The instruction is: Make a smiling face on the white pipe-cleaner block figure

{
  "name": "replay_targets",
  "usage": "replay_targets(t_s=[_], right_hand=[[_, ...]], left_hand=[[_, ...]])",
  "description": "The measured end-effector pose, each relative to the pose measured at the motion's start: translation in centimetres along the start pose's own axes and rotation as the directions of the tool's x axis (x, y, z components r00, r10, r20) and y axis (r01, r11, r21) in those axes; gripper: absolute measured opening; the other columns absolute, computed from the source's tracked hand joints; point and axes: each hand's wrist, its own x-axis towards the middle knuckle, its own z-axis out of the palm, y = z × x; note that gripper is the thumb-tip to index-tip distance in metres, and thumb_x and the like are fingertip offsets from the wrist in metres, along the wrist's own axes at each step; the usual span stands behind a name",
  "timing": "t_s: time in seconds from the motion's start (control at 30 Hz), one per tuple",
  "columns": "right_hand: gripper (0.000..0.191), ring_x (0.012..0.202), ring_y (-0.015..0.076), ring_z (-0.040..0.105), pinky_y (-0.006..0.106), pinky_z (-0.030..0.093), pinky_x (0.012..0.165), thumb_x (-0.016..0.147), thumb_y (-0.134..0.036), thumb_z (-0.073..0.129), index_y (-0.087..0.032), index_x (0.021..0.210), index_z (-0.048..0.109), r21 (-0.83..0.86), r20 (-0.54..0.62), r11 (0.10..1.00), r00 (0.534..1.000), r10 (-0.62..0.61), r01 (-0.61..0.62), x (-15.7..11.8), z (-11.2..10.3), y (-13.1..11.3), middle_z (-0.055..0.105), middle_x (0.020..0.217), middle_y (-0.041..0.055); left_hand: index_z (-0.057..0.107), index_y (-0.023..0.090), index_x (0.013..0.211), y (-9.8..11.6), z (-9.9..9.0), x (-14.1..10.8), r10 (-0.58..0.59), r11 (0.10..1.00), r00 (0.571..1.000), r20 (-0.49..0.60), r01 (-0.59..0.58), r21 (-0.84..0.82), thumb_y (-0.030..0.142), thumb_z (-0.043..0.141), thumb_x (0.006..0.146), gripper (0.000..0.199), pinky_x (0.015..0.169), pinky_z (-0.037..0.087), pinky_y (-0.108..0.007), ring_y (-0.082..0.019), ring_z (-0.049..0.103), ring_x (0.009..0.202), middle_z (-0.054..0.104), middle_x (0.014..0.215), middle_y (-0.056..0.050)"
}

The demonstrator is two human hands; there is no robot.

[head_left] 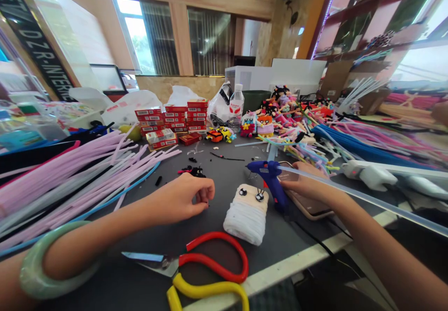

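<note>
- Head view: left hand (187,194), centre of the frame, has its fingers curled with a narrow gap; whether they pinch anything cannot be told.
- Right hand (311,180), right of centre, reaches to the blue glue gun (270,173) above a phone (306,203); its grip is unclear.
- Between the hands, the white wrapped figure (245,217) with two eyes lies on the bench (212,221).
- Scissors (210,260) lie lower centre.

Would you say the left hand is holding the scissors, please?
No, the scissors lie on the table, apart from the left hand.
</note>
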Motion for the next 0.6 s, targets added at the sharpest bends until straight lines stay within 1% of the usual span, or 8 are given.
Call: replay_targets(t_s=[0.1,0.2,0.5,0.6], right_hand=[[0.034,0.094,0.0209,0.061,0.04,0.051,0.08,0.088,-0.045,0.057,-0.017,0.106,0.061,0.006,-0.015,1.0,1.0,-0.006,0.006,0.1,0.26,0.15,0.063,0.109,0.0068],[0.034,0.097,0.0216,0.061,0.041,0.05,0.083,0.089,-0.045,0.056,-0.018,0.109,0.06,0.01,-0.019,1.0,1.0,-0.008,0.008,0.1,0.31,0.17,0.062,0.113,0.0071],[0.033,0.098,0.0214,0.061,0.043,0.051,0.083,0.089,-0.041,0.056,-0.018,0.113,0.059,0.002,0.067,1.0,0.998,0.008,-0.008,-0.05,-0.4,-0.39,0.061,0.115,0.0075],[0.033,0.099,0.022,0.06,0.044,0.05,0.084,0.089,-0.041,0.057,-0.018,0.113,0.059,0.026,0.073,1.0,0.997,0.008,-0.01,-0.01,-0.38,-0.28,0.061,0.117,0.0077]], left_hand=[[0.054,0.02,0.074,-0.01,-0.08,0.0,0.01,1.0,1.0,-0.009,-0.01,-0.011,0.01,0.055,0.074,0.009,0.067,0.04,-0.021,-0.012,0.059,0.067,0.063,0.071,0.004],[0.054,0.02,0.074,0.0,-0.14,0.03,0.023,1.0,1.0,-0.012,-0.024,-0.019,0.01,0.054,0.073,0.01,0.065,0.04,-0.021,-0.012,0.059,0.065,0.062,0.07,0.004],[0.054,0.02,0.075,0.12,-0.11,-0.03,0.024,0.999,1.0,-0.007,-0.024,-0.02,0.01,0.053,0.073,0.01,0.066,0.041,-0.021,-0.012,0.06,0.066,0.063,0.07,0.004],[0.055,0.019,0.075,0.08,-0.18,-0.03,0.021,0.999,1.0,-0.002,-0.021,-0.029,0.01,0.054,0.073,0.01,0.065,0.041,-0.02,-0.012,0.06,0.067,0.063,0.071,0.003]])
